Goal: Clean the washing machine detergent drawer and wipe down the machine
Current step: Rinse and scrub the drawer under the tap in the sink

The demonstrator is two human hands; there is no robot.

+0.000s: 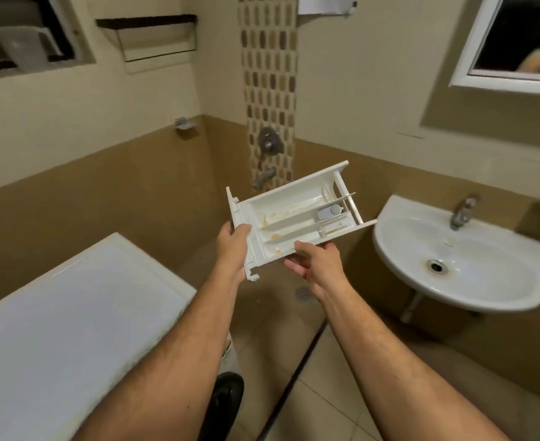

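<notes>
Detergent drawer (294, 214): white, stained, held mid-air. Left hand (232, 246) grips its near-left end. Right hand (315, 261) cradles its near edge, fingers curled beneath.

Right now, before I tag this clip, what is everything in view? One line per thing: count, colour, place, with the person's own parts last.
detergent drawer: one, white with brownish residue stains, held in the air at centre, out of the machine
washing machine: one, white top, lower left
sink: one, white, wall-mounted at right
sink tap: one, metal, at the back of the sink
shower mixer: one, metal, on the mosaic strip, spout below it
wall shelf: one, dark-topped, upper left wall
mirror: one, white frame, upper right
floor drain: one, metal, on the floor below the drawer
left hand: one, grips the drawer's front end
right hand: one, holds the drawer's near side from beneath
</notes>
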